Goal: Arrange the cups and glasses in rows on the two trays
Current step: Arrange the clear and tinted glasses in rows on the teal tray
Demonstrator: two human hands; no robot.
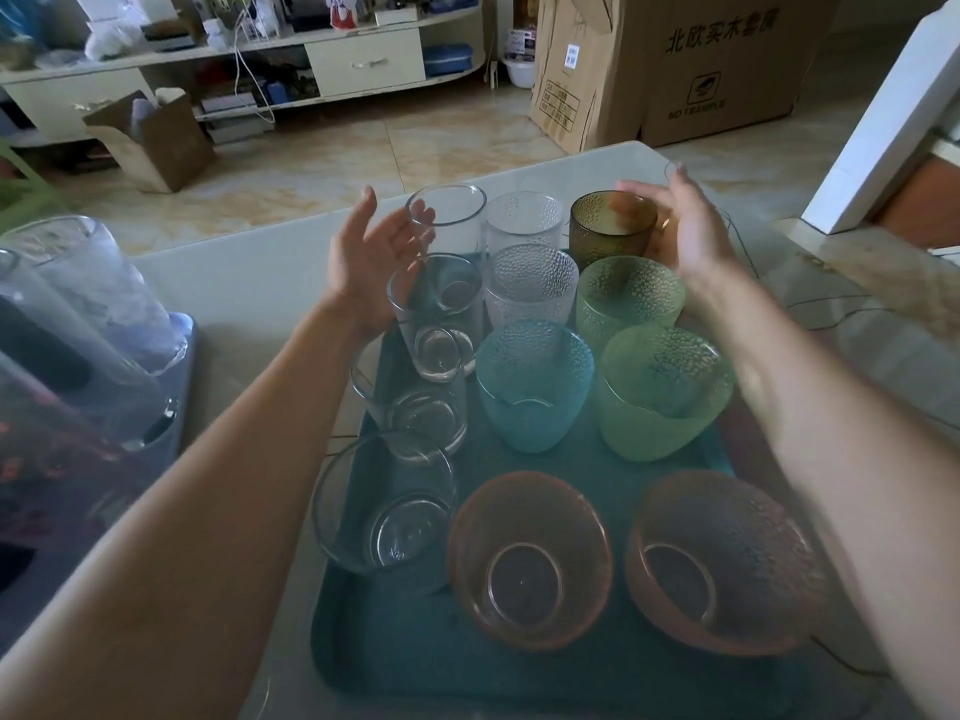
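Note:
A teal tray (400,662) on the table holds several cups in three rows. The left row has clear smooth glasses (441,298). The middle row has clear dimpled cups (530,280), a blue cup (535,381) and a pink cup (527,558). The right row has an amber cup (610,226), two green cups (662,392) and another pink cup (722,558). My left hand (371,257) hovers open, palm inward, beside the far clear glasses. My right hand (685,226) hovers open beside the amber cup. Neither hand holds anything.
A grey rack (104,356) with stacked clear containers stands at the table's left. Thin wires (831,309) run over the table on the right. Beyond the table are a tiled floor, cardboard boxes (670,70) and a low cabinet (249,70).

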